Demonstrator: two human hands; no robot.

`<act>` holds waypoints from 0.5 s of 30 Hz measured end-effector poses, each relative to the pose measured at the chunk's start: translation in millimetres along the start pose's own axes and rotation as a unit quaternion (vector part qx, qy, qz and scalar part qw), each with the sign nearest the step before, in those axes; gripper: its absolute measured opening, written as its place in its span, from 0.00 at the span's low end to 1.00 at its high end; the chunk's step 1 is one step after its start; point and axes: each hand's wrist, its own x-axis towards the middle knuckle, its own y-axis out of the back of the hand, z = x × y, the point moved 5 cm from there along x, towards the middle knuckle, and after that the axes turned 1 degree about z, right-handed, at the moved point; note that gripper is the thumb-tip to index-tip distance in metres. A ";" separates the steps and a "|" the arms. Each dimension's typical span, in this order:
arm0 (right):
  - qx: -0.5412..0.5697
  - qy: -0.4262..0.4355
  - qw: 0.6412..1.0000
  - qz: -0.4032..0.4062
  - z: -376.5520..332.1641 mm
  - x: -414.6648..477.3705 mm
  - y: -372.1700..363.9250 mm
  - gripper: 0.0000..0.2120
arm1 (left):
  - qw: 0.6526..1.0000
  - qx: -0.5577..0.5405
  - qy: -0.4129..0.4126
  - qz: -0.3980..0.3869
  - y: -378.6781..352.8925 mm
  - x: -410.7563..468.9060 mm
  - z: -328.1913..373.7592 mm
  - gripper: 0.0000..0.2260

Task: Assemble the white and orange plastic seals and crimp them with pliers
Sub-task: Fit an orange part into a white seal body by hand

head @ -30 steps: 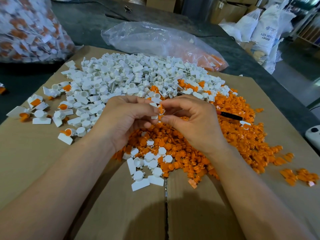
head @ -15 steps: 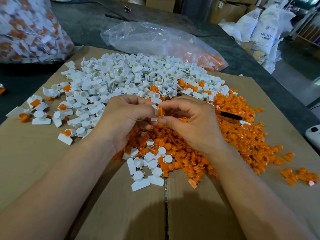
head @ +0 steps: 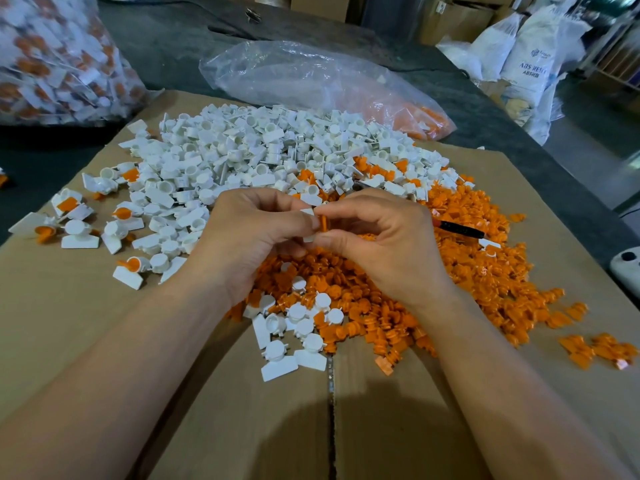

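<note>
Over the middle of the cardboard my two hands meet. My left hand pinches a white seal body, mostly hidden by its fingers. My right hand pinches an orange insert and holds it against the white piece. A big heap of white seal bodies lies behind the hands. A heap of orange inserts spreads under and to the right of them. A black pliers handle pokes out of the orange heap just right of my right hand.
Several assembled white-and-orange seals lie at the left on the cardboard sheet. A full clear bag stands at the far left, a nearly flat plastic bag behind the heaps. Sacks stand at the far right.
Both hands stay together at the same spot. The orange insert has turned a little between the fingertips, pressed closer to the white piece.
</note>
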 end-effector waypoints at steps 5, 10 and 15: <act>-0.006 -0.012 1.000 -0.013 -1.9 -0.6 -1.9 0.15 | 1.000 0.003 0.002 0.010 -0.4 0.2 -0.1 0.09; -0.058 -0.152 0.986 -0.027 14.7 5.5 25.3 0.25 | 0.999 -0.037 0.008 0.018 2.0 0.5 1.8 0.06; -0.311 -0.255 0.906 -0.132 50.7 4.9 63.0 0.36 | 0.998 -0.051 0.012 0.020 2.7 -0.6 2.1 0.07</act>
